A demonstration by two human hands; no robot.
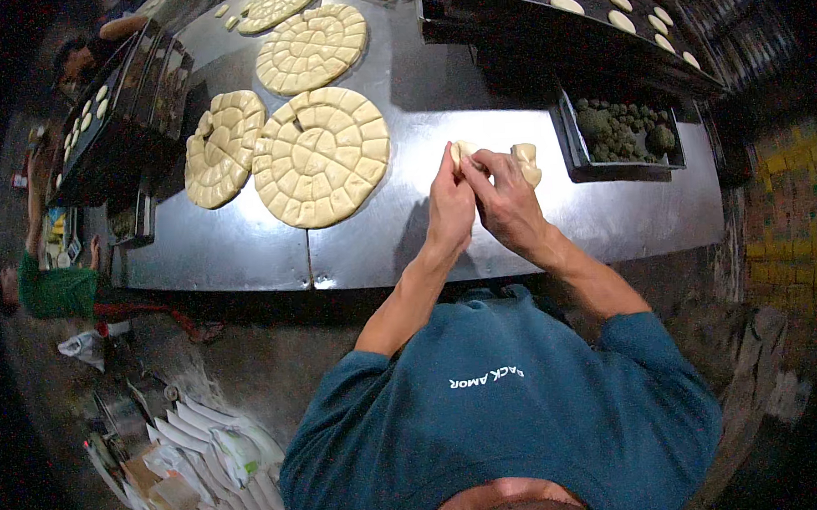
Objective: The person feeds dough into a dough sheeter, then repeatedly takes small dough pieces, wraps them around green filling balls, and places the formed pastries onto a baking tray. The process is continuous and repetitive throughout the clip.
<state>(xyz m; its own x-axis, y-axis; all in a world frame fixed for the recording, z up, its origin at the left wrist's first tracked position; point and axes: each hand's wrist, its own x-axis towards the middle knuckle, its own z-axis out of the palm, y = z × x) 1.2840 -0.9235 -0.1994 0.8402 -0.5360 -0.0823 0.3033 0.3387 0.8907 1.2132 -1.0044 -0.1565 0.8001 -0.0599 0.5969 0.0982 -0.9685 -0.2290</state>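
Above the steel table, my left hand [453,202] grips a small piece of dough [465,147]. My right hand [503,193] meets it from the right, its fingertips pressed on the same piece. Just beyond my right hand lie some joined dough pieces [527,162]. To the left rests a large round of dough [322,156] divided into many portions, touching a partly used round [223,150]. Another divided round [312,48] lies behind them. Right of my hands, a metal tray [623,170] holds dark greenish balls of filling [611,126], some large, many small.
A raised black baking tray [576,15] with flat pale dough discs [567,5] overhangs the back right. More trays [112,131] stand at the left, where a co-worker in a green top [57,284] reaches over the table's end. Stacked sacks [212,462] lie on the floor.
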